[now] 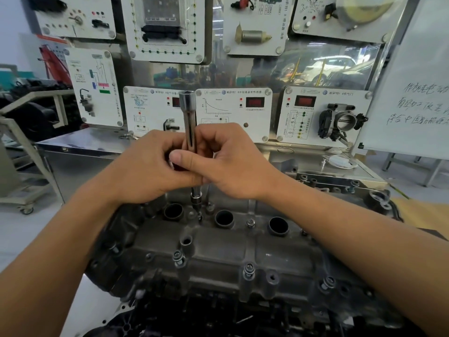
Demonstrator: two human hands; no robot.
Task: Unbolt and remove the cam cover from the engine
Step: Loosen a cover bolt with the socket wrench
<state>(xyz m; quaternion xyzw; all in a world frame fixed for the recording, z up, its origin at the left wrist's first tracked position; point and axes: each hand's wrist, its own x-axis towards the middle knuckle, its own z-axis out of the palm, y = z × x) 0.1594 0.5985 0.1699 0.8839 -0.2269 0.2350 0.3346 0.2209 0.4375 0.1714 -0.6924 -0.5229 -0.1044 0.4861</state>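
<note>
The dark grey cam cover [218, 249] lies across the engine in the lower half of the view, with three round plug wells along its far side. A chrome socket wrench [189, 117] stands upright above it. Its lower socket end [195, 200] sits on a bolt between the left and middle wells. My left hand [148, 169] and my right hand [233, 164] are both wrapped around the middle of the tool, thumbs crossing in front. Raised bolts [249, 269] stand along the cover's near edge, and another bolt [250, 223] sits between the middle and right wells.
A steel training bench [80, 152] with sensor display panels [233, 110] stands right behind the engine. A throttle body [340, 122] hangs on the right panel. A whiteboard [418, 93] leans at the right. A wheeled frame [21, 166] is at the left.
</note>
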